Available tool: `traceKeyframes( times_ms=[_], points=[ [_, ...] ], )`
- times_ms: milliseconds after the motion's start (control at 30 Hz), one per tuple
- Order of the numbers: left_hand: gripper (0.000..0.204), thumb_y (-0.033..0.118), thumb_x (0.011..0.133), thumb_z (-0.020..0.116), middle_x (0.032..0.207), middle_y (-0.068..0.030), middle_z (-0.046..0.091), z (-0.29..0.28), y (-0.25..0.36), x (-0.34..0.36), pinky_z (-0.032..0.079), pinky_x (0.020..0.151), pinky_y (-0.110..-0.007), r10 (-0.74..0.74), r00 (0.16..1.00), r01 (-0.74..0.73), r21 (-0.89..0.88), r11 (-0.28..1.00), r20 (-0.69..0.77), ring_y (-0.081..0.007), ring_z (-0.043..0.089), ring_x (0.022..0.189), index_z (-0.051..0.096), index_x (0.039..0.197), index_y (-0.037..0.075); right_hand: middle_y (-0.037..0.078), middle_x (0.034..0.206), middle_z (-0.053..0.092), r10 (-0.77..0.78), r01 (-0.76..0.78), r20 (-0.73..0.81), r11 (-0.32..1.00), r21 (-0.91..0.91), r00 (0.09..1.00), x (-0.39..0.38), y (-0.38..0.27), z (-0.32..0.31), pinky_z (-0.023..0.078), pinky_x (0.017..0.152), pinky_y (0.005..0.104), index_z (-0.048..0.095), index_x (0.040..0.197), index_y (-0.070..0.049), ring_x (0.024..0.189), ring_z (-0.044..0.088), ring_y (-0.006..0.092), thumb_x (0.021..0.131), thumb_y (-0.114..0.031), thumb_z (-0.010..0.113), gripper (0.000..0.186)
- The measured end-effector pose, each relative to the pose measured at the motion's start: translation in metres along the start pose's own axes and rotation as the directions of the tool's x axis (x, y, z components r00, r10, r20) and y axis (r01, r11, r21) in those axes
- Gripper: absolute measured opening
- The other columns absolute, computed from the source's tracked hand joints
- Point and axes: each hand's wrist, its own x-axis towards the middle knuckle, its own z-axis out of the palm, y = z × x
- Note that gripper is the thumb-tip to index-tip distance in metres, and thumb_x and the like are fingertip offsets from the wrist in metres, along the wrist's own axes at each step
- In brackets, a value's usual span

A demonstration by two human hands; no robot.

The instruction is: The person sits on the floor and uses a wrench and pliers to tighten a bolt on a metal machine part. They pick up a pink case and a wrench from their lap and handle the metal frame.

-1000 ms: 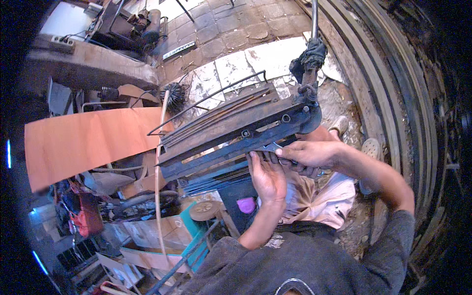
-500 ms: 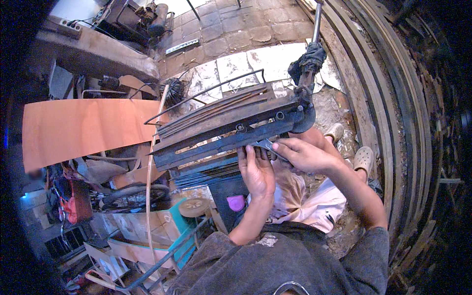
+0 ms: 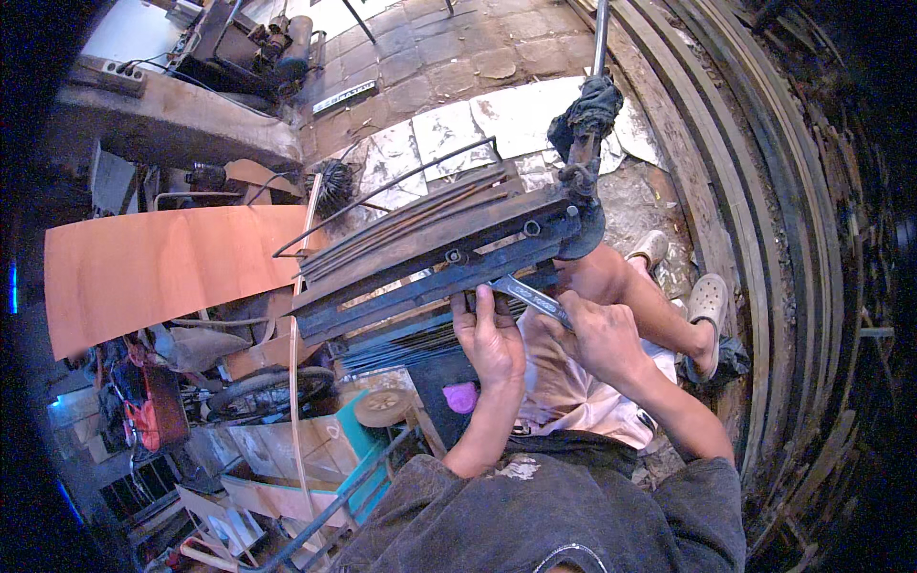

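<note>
A long dark metal cutter frame with bolts along its bars slants across the middle. My right hand is closed round the handle of a silver wrench. The wrench's head lies against the lower bar's underside. Beside that head my left hand reaches up, palm facing me, thumb raised against the bar's lower edge. Its fingers curl under the bar; their tips and whatever they pinch are hidden. At the frame's right end stands an upright lever with black cloth wrapped round its base.
An orange-brown sheet juts out left of the frame. Thin dark rods lie below it. A purple round object sits near my left forearm. Long timber or metal lengths run along the right. A wheeled cart stands lower left.
My right hand has swung the wrench handle down and back toward me, showing more of its shank. My left hand stays by the bar. The whole view has shifted slightly.
</note>
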Motion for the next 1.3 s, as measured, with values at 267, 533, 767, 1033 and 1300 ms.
traceKeyframes(
  times_ms=[267, 533, 767, 1033, 1300],
  points=[
    [0.030, 0.000, 0.089, 0.057, 0.111, -0.0044, 0.058, -0.007, -0.001, 0.006, 0.045, 0.089, -0.030, 0.021, 0.998, -0.021, 0.011, 1.000, 0.058, -0.0163, 0.055, 0.100, 0.052, 0.118, 0.007, 0.015, 0.063, 0.059, 0.021, -0.012, -0.090, 0.994, 0.105, 0.996, -0.006, 0.001, 0.016, 0.048, 0.048, 0.0423, 0.048, 0.079, -0.005, 0.056, 0.062, 0.0323, 0.083, -0.026, 0.064, 0.027],
    [0.031, 0.002, 0.087, 0.059, 0.110, -0.0039, 0.058, -0.005, 0.001, 0.004, 0.043, 0.092, -0.031, -0.007, 0.999, 0.007, 0.007, 1.000, 0.050, -0.0164, 0.054, 0.101, 0.053, 0.117, 0.008, 0.014, 0.068, 0.062, 0.005, 0.002, -0.038, 0.983, 0.183, 0.999, 0.002, 0.006, 0.010, 0.049, 0.054, 0.0432, 0.061, 0.085, -0.005, 0.060, 0.062, 0.0331, 0.080, -0.025, 0.067, 0.022],
    [0.034, -0.001, 0.086, 0.058, 0.110, -0.0037, 0.058, -0.005, 0.007, 0.003, 0.041, 0.093, -0.033, -0.027, 0.999, 0.026, 0.041, 0.999, 0.023, -0.0168, 0.053, 0.103, 0.051, 0.118, 0.006, 0.017, 0.065, 0.060, 0.164, -0.171, 0.062, 0.977, 0.129, 0.985, -0.007, -0.014, 0.004, 0.048, 0.056, 0.0453, 0.053, 0.080, -0.003, 0.062, 0.061, 0.0365, 0.083, -0.028, 0.064, 0.027],
    [0.036, -0.005, 0.087, 0.053, 0.117, -0.0082, 0.055, -0.014, 0.016, 0.008, 0.041, 0.097, -0.033, -0.089, 0.995, 0.087, 0.033, 0.996, 0.053, -0.0197, 0.053, 0.106, 0.048, 0.122, 0.002, 0.019, 0.065, 0.060, 0.135, -0.137, 0.027, 0.979, 0.148, 0.990, -0.017, -0.033, 0.005, 0.049, 0.054, 0.0470, 0.051, 0.086, -0.003, 0.061, 0.062, 0.0373, 0.088, -0.032, 0.058, 0.030],
    [0.029, -0.001, 0.088, 0.053, 0.111, -0.0110, 0.060, -0.022, 0.034, 0.012, 0.048, 0.093, -0.042, -0.175, 0.973, 0.163, 0.085, 0.983, 0.150, -0.0237, 0.058, 0.102, 0.051, 0.117, 0.001, 0.013, 0.081, 0.061, 0.255, -0.320, 0.210, 0.542, 0.777, 0.944, -0.043, -0.058, 0.046, 0.048, 0.067, 0.0343, 0.054, 0.104, 0.001, 0.074, 0.061, 0.0233, 0.092, -0.022, 0.056, 0.026]
  ],
)
